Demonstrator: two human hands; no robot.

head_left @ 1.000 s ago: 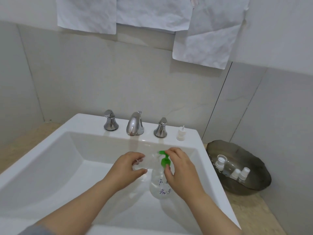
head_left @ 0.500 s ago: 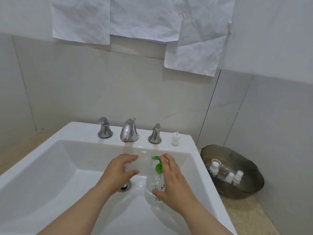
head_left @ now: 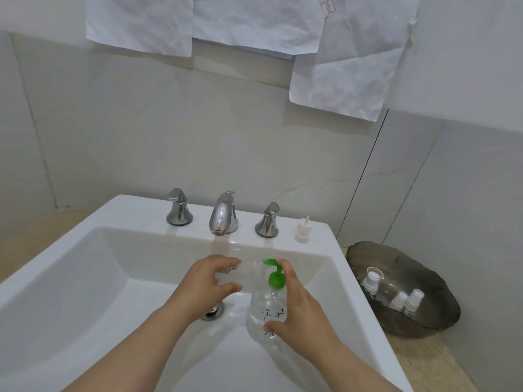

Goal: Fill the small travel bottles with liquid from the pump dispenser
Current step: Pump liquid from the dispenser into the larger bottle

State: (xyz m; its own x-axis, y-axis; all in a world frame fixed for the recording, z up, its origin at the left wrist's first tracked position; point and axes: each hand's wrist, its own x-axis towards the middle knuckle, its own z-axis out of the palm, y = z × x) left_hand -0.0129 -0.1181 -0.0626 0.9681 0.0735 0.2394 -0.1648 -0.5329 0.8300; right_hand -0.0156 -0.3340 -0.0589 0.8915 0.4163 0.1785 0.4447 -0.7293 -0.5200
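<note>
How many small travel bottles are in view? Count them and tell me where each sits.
4. One clear bottle is in the left hand, at the spout of the pump dispenser; three white-capped bottles are in the dark bowl right of the sink. Others may be hidden.

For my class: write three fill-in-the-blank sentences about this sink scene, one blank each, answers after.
The right hand grips the pump dispenser, whose pump is ____.
The left hand holds a clear travel bottle over the sink, where ____ chrome fittings stand.
A loose white cap stands to the ____ of them.
Answers: green; three; right.
</note>
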